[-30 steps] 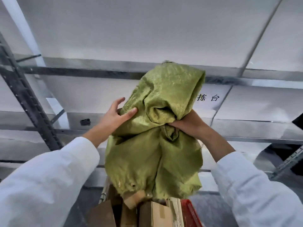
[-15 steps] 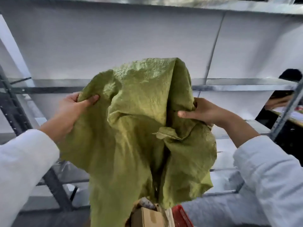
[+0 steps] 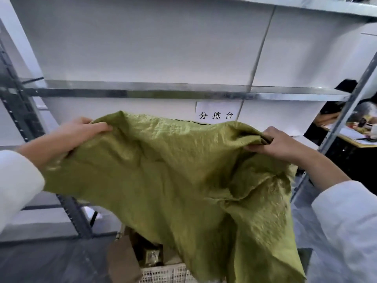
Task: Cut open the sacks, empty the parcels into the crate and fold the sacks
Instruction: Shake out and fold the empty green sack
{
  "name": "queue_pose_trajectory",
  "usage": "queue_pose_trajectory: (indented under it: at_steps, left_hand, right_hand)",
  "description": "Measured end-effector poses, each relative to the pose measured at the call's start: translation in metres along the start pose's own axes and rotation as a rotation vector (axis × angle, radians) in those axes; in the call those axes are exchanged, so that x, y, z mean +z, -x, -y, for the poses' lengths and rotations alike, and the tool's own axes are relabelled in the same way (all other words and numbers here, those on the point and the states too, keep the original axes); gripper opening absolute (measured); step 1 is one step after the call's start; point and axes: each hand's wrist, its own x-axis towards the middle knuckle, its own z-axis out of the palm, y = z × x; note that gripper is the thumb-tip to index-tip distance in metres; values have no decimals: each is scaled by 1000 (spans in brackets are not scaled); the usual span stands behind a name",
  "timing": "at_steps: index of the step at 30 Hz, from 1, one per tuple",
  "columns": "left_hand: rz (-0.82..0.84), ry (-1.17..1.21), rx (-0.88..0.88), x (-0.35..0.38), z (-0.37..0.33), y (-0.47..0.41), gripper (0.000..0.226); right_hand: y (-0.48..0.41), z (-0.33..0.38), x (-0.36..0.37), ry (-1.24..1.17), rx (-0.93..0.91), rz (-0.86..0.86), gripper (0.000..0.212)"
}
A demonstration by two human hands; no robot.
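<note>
A crumpled green woven sack (image 3: 173, 176) hangs spread out in front of me. My left hand (image 3: 81, 129) grips its upper left edge, thumb on the cloth. My right hand (image 3: 271, 141) holds a bunched fold at the upper right corner. The sack drapes down over a pale lattice crate (image 3: 163, 273) at the bottom of the view. Brown cardboard parcels (image 3: 151, 256) lie inside the crate, partly hidden by the sack.
A metal rack (image 3: 142, 91) with white shelf boards stands right behind the sack, with a paper label (image 3: 216, 114) on it. A dark upright post (image 3: 18, 107) rises at the left. At the far right is a desk (image 3: 359, 137) with another person beside it.
My hands have moved apart and lower, pulling the bunched sack out wide. The view has tilted down, showing the crate and parcels.
</note>
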Motion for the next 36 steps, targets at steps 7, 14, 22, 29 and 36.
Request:
queue_pose_trajectory:
  at_steps: [7,14,22,29,36]
  left_hand:
    - [134,465,-64,76,-25,52,33]
    - [188,543,299,138,-53,89,27]
    - [64,527,371,205,-98,92,33]
    - [102,585,540,291,-155,133,29]
    - [721,762,143,319,-177,159,54]
  right_hand:
    - [30,31,27,-417,321,249,41]
    - [42,3,9,-922,105,544,33]
    - [62,-79,-44,-1212,23,653,34]
    - [59,-122,-55,-1312,-25,542,19]
    - [63,-152,-58,-1212,296,295,21]
